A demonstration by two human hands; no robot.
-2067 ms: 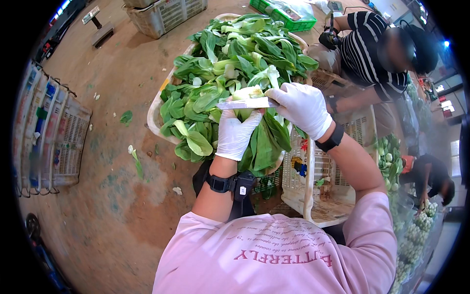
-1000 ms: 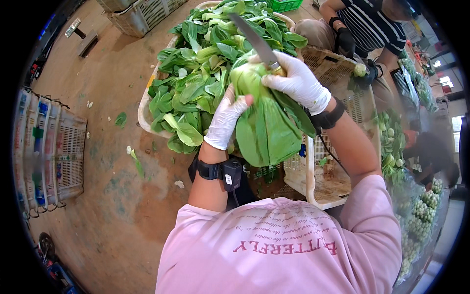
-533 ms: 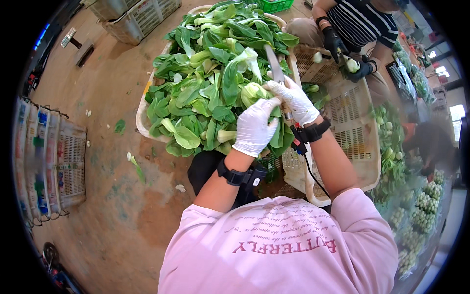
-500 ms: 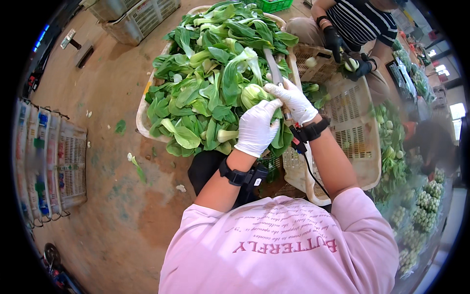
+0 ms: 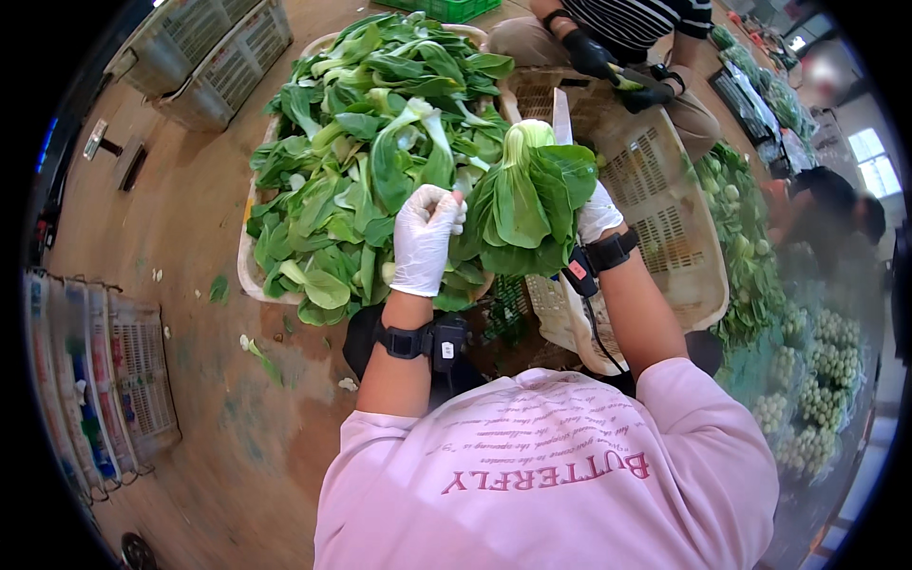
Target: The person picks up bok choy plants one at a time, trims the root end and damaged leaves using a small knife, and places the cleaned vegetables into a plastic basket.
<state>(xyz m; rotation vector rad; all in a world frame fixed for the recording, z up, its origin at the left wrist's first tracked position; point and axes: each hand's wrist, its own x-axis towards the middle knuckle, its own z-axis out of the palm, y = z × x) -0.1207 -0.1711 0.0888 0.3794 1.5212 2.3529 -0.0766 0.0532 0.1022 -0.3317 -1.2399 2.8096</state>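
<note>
A head of bok choy is held base up, its leaves hanging down over the front of my right hand. That gloved hand is closed, its fingers mostly hidden behind the leaves. Behind the pale base rises the blade of a knife, its handle out of sight within the same hand. To the left of the bok choy, my left hand, also in a white glove, is closed with thumb and fingers drawn together. What it pinches, if anything, is too small to make out. A heap of bok choy lies beyond it.
The heap fills a pale crate; another pale crate stands at my right. Across from me a person's black-gloved hands hold a knife and a vegetable. Stacked crates stand far left, more crates near left. Bagged vegetables lie right.
The bok choy has been turned base up and shifted right with my right hand. My left hand has come away from it, moving left. The whole view has shifted a little.
</note>
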